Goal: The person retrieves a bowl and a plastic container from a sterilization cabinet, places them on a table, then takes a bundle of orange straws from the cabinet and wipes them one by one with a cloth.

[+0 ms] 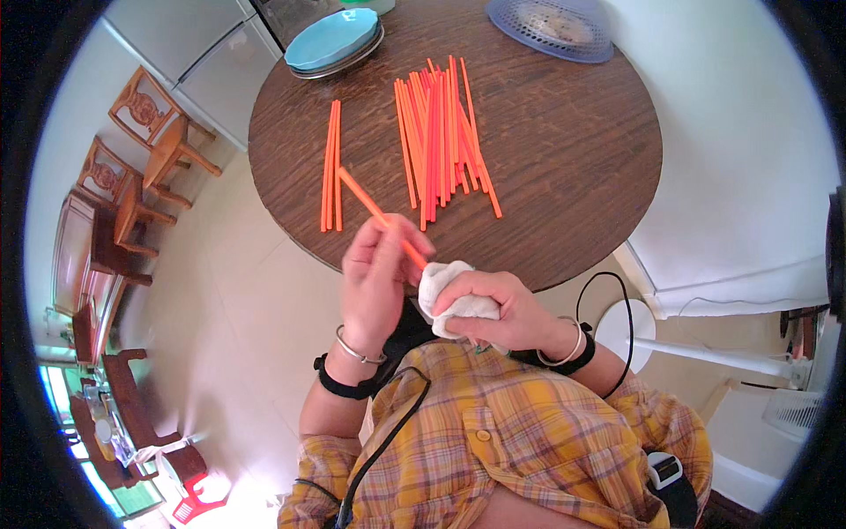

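My left hand (380, 264) grips an orange chopstick (363, 196) around its middle, tilted with its upper end towards the table's left part. The lower end runs into a crumpled white cloth (456, 297), which hides it. My right hand (499, 307) is closed around that cloth, close beside my left hand at the table's near edge. Beyond my hands, a loose pile of orange and red chopsticks (433, 142) lies on the round dark wooden table (555, 159). A small separate group of orange chopsticks (331, 165) lies left of the pile, roughly side by side.
A light blue scalloped plate (334, 40) tops a stack at the far left of the table. A blue perforated cover (552, 30) sits at the far right. Wooden chairs (149, 125) stand left on the tiled floor. A black cable (390, 449) hangs over my plaid shirt.
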Action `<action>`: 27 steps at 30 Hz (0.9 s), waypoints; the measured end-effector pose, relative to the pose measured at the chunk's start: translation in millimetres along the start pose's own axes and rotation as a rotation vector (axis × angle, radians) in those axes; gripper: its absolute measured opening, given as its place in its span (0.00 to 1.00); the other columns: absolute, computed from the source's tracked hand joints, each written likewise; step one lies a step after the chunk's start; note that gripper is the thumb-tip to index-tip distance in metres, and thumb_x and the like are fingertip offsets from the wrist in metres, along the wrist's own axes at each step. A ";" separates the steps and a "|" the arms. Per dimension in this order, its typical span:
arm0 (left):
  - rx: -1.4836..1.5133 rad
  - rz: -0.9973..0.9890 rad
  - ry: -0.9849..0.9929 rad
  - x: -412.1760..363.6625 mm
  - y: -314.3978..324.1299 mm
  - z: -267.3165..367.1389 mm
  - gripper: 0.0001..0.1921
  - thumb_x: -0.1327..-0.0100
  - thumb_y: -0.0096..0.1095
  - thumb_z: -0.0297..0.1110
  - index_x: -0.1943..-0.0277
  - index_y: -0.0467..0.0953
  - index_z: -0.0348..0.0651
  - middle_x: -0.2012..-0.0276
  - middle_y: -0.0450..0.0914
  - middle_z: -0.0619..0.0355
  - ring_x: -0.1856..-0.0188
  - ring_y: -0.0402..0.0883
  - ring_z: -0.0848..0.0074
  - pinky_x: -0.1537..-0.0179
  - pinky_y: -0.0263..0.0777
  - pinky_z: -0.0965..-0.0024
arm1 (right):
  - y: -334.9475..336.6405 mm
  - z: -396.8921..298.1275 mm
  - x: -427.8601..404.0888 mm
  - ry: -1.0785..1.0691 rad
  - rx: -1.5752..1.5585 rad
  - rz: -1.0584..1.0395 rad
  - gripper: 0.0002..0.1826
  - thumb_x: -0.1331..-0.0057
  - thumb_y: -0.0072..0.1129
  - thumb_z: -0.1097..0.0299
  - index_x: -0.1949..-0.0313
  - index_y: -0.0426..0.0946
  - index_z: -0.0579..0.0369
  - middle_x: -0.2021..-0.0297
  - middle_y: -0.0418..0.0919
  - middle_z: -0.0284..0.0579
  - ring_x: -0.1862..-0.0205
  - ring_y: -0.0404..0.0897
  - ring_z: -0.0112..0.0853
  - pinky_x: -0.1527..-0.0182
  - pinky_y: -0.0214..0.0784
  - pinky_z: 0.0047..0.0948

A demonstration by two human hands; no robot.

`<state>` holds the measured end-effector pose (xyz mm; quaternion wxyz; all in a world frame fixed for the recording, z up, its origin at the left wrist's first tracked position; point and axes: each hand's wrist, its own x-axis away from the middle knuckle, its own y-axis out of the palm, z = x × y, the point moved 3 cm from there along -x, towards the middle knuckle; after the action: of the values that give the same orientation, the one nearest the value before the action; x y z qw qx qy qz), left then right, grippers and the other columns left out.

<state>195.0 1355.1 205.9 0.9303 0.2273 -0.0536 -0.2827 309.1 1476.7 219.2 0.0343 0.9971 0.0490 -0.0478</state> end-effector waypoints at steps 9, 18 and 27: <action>-0.415 0.109 0.042 -43.0 -40.3 49.1 0.07 0.31 0.52 0.34 0.59 0.72 0.39 0.76 0.78 0.61 0.82 0.69 0.88 0.80 0.62 0.85 | -10.7 1.5 -2.8 -0.163 0.310 0.042 0.10 0.41 0.63 0.71 0.60 0.77 0.52 0.70 0.79 0.39 0.66 0.79 0.27 0.61 0.70 0.25; -1.268 0.134 0.052 -146.1 -119.8 72.8 0.12 0.39 0.61 0.37 0.65 0.75 0.35 0.79 0.78 0.57 0.80 0.75 0.76 0.78 0.67 0.73 | -40.6 26.6 7.8 0.018 0.125 0.274 0.11 0.40 0.63 0.72 0.58 0.76 0.52 0.70 0.78 0.34 0.74 0.75 0.19 0.72 0.67 0.20; -1.578 0.105 0.224 -177.9 -128.3 43.2 0.10 0.44 0.64 0.34 0.66 0.77 0.35 0.71 0.80 0.46 0.66 0.81 0.58 0.62 0.74 0.61 | -46.3 28.9 7.4 0.067 -0.028 0.253 0.11 0.39 0.61 0.73 0.56 0.75 0.52 0.67 0.75 0.34 0.75 0.75 0.19 0.73 0.67 0.18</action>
<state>-27.7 1341.6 191.4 0.8287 -0.4740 0.2452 -0.1685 309.2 1521.3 186.8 0.0521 0.9958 -0.0752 -0.0089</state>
